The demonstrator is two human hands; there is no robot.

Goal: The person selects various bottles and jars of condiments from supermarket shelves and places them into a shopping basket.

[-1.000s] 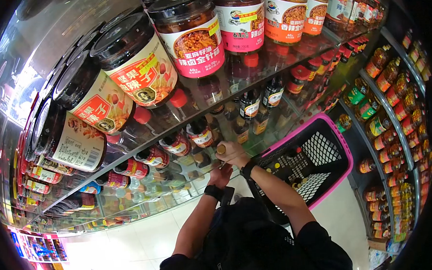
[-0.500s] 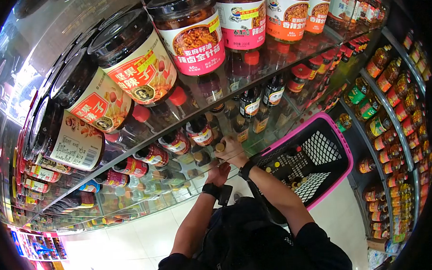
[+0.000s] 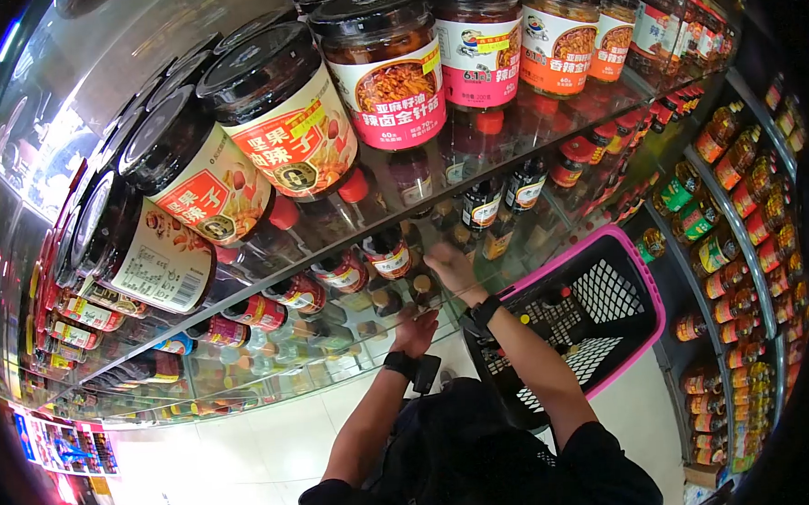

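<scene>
My left hand (image 3: 414, 332) is at the front of the lower glass shelf, palm turned up and fingers stretched out, just below a dark bottle with a tan cap (image 3: 424, 288). Slightly higher and to the right is my right hand (image 3: 453, 270), smeared by motion. Its fingers reach in among the bottles, and I cannot make out whether they hold anything. Another dark capped bottle (image 3: 386, 300) stands left of the first. Dark bottles with white labels (image 3: 482, 205) stand behind my right hand.
A black shopping basket with a pink rim (image 3: 656, 308) is at my right, with a few bottles inside. Large black-lidded jars (image 3: 391, 79) line the upper glass shelf (image 3: 331, 243). Racks of oil bottles (image 3: 729, 249) curve along the right side. Pale floor tiles (image 3: 241, 458) lie below.
My right hand has come off the tan-capped bottle and shifted right and slightly up. My left hand stays low by the shelf front. The whole view has swung a little.
</scene>
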